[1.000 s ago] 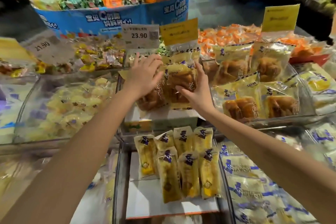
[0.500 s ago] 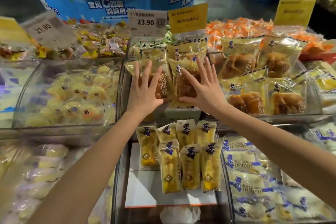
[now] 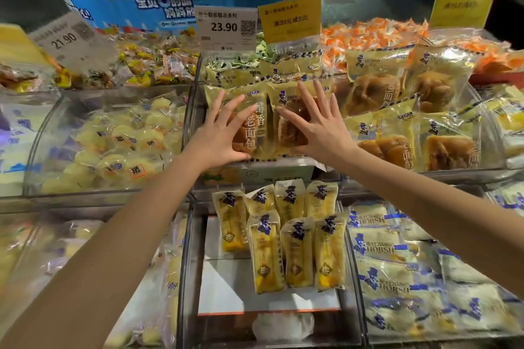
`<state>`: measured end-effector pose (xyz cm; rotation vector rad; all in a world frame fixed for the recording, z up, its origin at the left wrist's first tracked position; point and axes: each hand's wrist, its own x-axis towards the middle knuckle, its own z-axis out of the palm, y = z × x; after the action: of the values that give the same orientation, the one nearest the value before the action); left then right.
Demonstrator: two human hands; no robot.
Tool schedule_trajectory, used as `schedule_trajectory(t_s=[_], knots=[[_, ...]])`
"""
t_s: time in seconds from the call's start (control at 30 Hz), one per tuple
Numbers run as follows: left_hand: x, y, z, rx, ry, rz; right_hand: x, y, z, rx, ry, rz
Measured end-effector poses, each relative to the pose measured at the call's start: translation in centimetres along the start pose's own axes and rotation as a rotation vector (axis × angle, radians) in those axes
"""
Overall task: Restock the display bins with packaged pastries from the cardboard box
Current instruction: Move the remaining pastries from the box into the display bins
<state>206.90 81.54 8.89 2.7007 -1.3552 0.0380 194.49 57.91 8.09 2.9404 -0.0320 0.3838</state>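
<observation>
Two yellow bags of brown bread stand side by side in the middle upper bin (image 3: 195, 122). My left hand (image 3: 219, 133) rests with spread, straight fingers on the left bag (image 3: 252, 122). My right hand (image 3: 317, 125) lies the same way on the right bag (image 3: 289, 110). More of the same bags (image 3: 272, 73) stand behind them. The cardboard box is not in view.
The bin to the right holds larger bread bags (image 3: 377, 88). Below, a clear bin (image 3: 192, 263) holds several yellow cake sticks (image 3: 295, 252). Round pale buns (image 3: 119, 144) fill the left bin. Price signs (image 3: 226, 25) stand behind, and a blue candy display (image 3: 170, 0) is at the back.
A second ago both hands held a bread bag above the bin. The bags now stand in the bin and both hands have opened flat against their fronts.
</observation>
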Motion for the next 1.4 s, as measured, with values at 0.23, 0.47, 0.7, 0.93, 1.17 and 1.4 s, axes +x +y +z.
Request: schedule_trajectory(t_s=[0.23,0.47,0.7,0.93,1.17,1.4], knots=[[0.2,1.3,-0.1,-0.031,-0.073,-0.027,0.2,0.2,0.2,0.024,-0.02,0.0],[-0.5,2.6,-1.5,0.092,-0.087,-0.068,-1.5,0.0,-1.4,0.068,-0.047,0.01],[-2.4,5.6,-4.7,0.113,-0.027,-0.027,-4.6,-0.5,-6.1,0.171,-0.127,0.023],[-5.2,11.4,-7.6,0.145,0.002,0.083,-11.4,0.1,-12.2,0.212,-0.106,0.123],[-6.2,21.2,-7.6,0.054,0.009,0.252,-22.3,3.3,-15.0,0.237,-0.157,0.266],[-5.6,35.0,-6.0,0.06,-0.004,0.553,-36.1,8.9,-16.5,0.185,-0.15,0.471]])
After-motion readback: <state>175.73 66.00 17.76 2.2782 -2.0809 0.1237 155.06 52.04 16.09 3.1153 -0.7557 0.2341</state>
